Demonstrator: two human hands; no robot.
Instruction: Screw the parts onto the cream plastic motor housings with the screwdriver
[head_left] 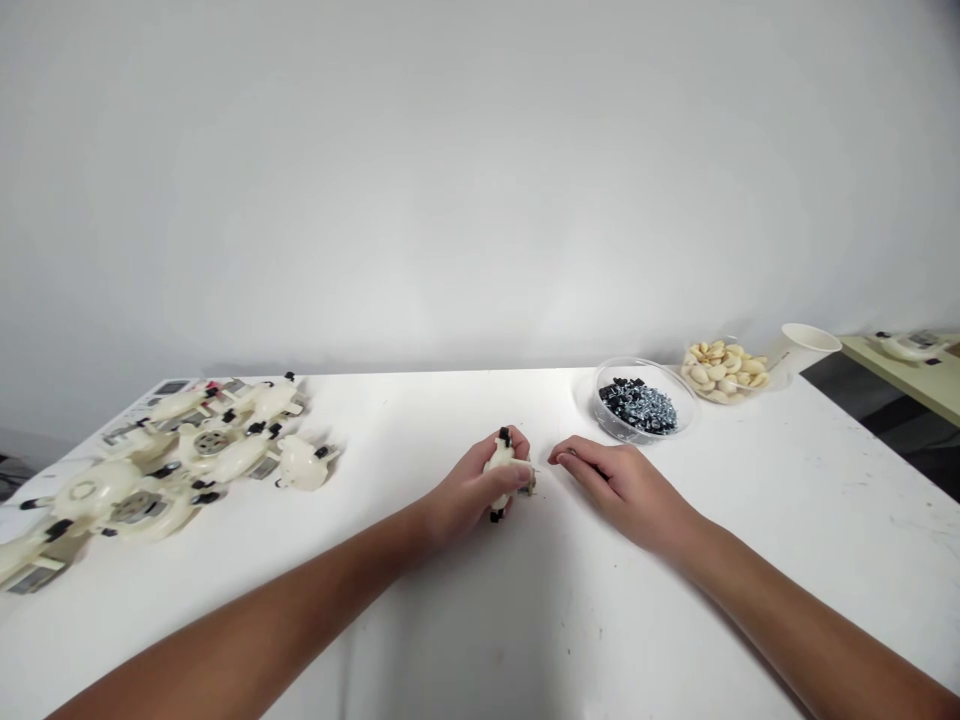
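In the middle of the table, my left hand (480, 482) grips a small cream plastic toy body (501, 458) with black end pieces, its thumb lying across the part. Just to the right is my right hand (611, 485), its fingers closed in a pinch a short gap away from the toy body. A dark bit shows between those fingers, but it is too small to name. Behind the right hand stands a clear round tub (628, 436) of silvery screws (651, 408) and small black parts (622, 397).
Several similar cream toy bodies (97, 490) with black tips lie heaped on the left of the white table (420, 420). At the back right are a clear container of cream oval pieces (724, 370) and a tilted white cup (806, 350). Another body (907, 347) rests on a side surface.
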